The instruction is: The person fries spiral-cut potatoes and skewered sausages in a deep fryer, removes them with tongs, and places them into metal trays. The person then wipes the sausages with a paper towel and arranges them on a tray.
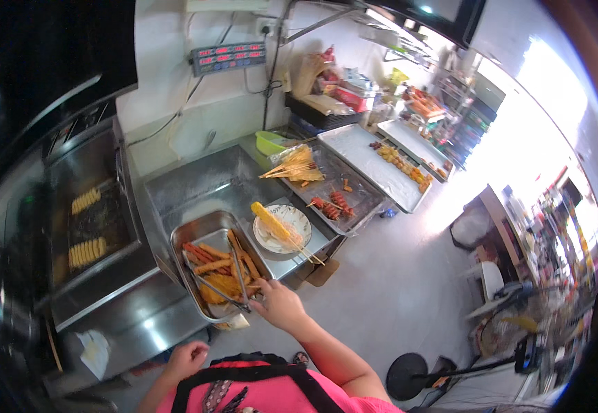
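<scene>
My right hand [278, 304] is at the near right corner of a steel pan [176, 242]. Its thumb and fingers are beside the hinged end of metal tongs [240, 279]; whether they grip the tongs or a skewer there is unclear. The tongs lie spread over fried food in the pan, including browned sticks [213, 266], reddish sausage-like pieces [200, 253] and a flat golden piece [221, 287]. My left hand [189, 357] hovers near my body with its fingers curled, and nothing shows in it. Beyond the pan, skewered yellow food [273, 222] rests across a patterned plate [305, 227].
A deep fryer [132, 206] on the left holds two pale ridged pieces [87, 253]. A plastic-lined tray [366, 206] carries skewers, including red scored sausages [338, 202]. Farther trays [350, 149] stand beyond. A black round stand base [406, 376] is on the floor at right.
</scene>
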Tool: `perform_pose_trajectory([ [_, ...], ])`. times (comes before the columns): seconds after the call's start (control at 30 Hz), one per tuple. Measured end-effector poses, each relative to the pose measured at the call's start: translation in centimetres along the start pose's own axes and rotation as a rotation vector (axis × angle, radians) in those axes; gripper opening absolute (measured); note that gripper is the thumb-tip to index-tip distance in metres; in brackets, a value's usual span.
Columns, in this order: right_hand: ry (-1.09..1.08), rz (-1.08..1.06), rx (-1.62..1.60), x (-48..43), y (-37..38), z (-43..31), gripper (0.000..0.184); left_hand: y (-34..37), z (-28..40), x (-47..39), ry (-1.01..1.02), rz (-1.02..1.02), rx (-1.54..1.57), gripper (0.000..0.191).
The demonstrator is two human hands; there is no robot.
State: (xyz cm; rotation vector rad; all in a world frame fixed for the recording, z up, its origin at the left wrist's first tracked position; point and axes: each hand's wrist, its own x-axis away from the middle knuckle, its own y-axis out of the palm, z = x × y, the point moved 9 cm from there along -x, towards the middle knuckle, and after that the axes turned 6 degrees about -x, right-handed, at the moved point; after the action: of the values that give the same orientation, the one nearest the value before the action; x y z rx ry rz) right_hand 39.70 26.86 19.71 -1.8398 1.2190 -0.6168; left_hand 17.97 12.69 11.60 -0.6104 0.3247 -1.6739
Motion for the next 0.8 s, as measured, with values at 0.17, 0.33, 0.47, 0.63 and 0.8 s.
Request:
perform_pose_trajectory([
  [0.17, 0.044, -0.009, -0.108, 8.1, -3.6, 11.2, 0.048, 11.9, 6.4, -5.9, -0.109, -0.378, 0.297, 0.024],
  [0.33, 0.389, -0.428, -0.195, 18.6, -0.7, 23.8, 0.044, 23.1, 12.6, -10.0, 0.089, -0.729, 0.068, 0.031],
  [0.47, 0.507, -0.307, -0.409, 22.7, -2.0, 28.2, 0.041, 28.0, 13.6, -12.3, -0.022, -0.792, 0.075, 0.032],
  [0.63, 0.374, -0.229, -0.294, 21.0, -2.8, 30.5, 0.039, 29.7, 10.2, -13.9, -0.080, -0.738, -0.153, 0.029],
  [0.8, 0.267, -0.449, -0.216, 19.2, 1.9, 31.7, 0.035, 21.7, -2.5, -6.3, -0.797, -0.789, -0.167, 0.027],
])
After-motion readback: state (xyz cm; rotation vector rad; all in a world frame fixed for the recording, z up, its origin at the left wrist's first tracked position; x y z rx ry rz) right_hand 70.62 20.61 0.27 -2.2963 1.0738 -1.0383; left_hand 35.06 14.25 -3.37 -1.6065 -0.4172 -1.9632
